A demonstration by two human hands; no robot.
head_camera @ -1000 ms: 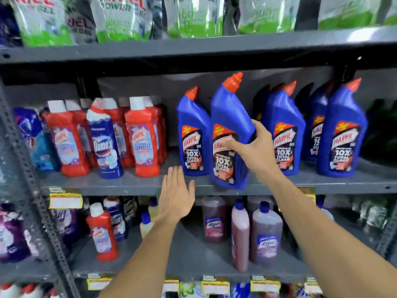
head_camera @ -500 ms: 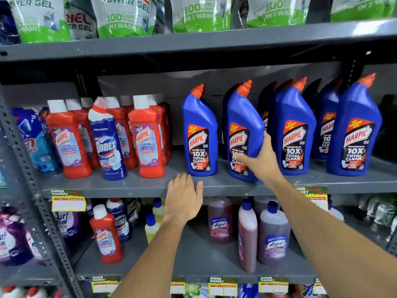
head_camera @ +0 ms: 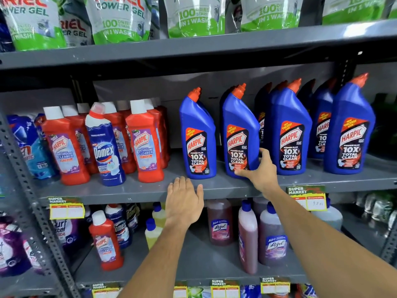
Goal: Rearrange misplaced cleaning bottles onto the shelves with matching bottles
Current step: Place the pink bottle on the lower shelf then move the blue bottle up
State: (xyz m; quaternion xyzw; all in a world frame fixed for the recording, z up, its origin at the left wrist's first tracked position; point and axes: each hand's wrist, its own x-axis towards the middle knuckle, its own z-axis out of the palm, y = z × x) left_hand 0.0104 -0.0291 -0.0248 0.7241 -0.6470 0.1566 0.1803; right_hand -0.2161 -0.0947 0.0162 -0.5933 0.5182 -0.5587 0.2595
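The right hand is wrapped around the lower part of a blue Harpic bottle, thumb across the front near the label's foot and fingers round the far side; the bottle stands upright on the middle shelf. Just left of that hand stands a second blue Harpic bottle, and to its right more of the same blue, orange-capped kind line up in a row. The left hand lies flat and spread, palm down, empty, its fingertips at the shelf's front lip below the second bottle. Further left of it, red Harpic Bathroom Cleaner bottles with white caps stand in a group, and a blue Domex bottle sits among them at the front. Below the left hand, on the lower shelf, a lone red Harpic bottle stands beside more Domex bottles and small bottles of yellow liquid. Under the right forearm, Lizol bottles hold pinkish-brown liquid. Above both hands, green and white Ariel Power Gel pouches fill the top shelf.
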